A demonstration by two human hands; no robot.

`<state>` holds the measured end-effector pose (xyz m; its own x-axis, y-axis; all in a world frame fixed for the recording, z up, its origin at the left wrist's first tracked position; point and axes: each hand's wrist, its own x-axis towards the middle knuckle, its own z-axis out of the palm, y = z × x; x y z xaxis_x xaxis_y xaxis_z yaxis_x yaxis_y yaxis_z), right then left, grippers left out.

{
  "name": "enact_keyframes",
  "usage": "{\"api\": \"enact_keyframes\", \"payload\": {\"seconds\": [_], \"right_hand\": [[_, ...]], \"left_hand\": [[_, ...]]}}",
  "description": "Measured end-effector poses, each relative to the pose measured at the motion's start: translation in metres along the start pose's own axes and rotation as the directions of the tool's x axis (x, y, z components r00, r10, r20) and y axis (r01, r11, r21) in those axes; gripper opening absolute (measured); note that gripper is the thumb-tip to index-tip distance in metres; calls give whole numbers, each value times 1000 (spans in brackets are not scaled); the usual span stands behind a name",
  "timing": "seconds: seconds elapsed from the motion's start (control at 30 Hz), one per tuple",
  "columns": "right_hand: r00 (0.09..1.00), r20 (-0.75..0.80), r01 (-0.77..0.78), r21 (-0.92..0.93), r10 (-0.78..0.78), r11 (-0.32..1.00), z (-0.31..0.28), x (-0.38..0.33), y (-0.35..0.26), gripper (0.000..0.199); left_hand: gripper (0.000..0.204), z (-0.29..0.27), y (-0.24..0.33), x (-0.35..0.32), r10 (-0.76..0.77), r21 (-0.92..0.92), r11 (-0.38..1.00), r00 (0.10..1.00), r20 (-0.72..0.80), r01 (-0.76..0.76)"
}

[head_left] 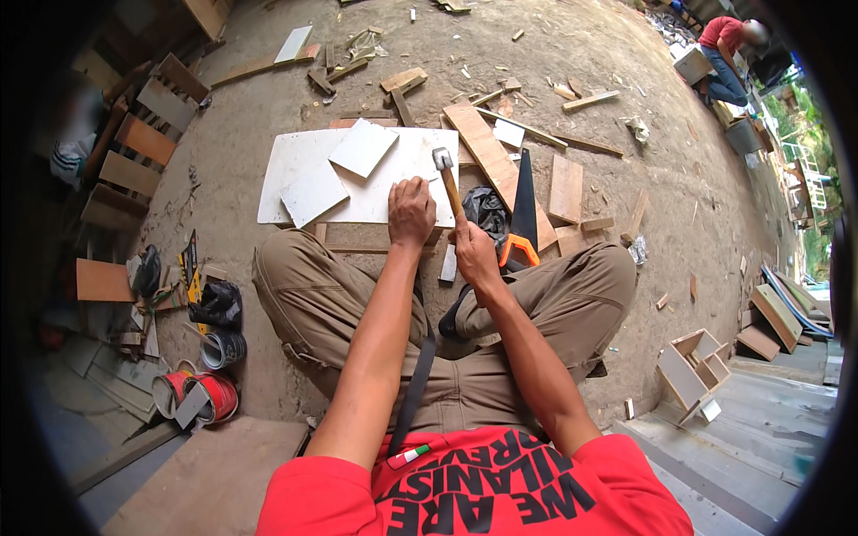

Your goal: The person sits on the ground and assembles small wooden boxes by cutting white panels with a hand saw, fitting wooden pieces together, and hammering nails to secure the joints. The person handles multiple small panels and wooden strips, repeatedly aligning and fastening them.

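Note:
My right hand (475, 253) is wrapped round the wooden handle of a hammer (450, 188), whose metal head is raised over the right side of a white board (281, 161). At the board's near edge, my left hand (411, 212) rests with its fingers curled together; whatever they pinch is hidden. Two smaller white panels (364, 147) (314, 193) lie on the board, to the left of that hand. Right of the hammer are a black plastic bag (485, 212) and a handsaw (524, 201) with an orange handle.
Wood planks (492, 152) and offcuts litter the ground ahead. Paint cans (214, 397) and a yellow-handled saw (189, 268) are at the left. A small wooden box frame (693, 371) sits at the right. Another person (724, 49) works at the far right; one more is at the left edge.

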<state>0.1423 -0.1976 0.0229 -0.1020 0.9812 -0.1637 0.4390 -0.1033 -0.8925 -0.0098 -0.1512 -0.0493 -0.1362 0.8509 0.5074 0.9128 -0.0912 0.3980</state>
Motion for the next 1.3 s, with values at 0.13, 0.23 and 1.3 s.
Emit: {"api": "enact_keyframes", "payload": {"seconds": [0.13,0.23,1.3], "right_hand": [[999,19,33,16,-33,999,1,2,7,60],[994,80,-73,-83,80,994,4,13,33,66],[998,57,-39,-40,41,998,6,7,36,68]], "left_hand": [[31,0,1,-2,-10,-9,1000,1000,-1,10],[32,-1,4,0,-7,-27,1000,1000,-5,7],[38,-3,9,4,-25,25,999,999,42,24]]}}
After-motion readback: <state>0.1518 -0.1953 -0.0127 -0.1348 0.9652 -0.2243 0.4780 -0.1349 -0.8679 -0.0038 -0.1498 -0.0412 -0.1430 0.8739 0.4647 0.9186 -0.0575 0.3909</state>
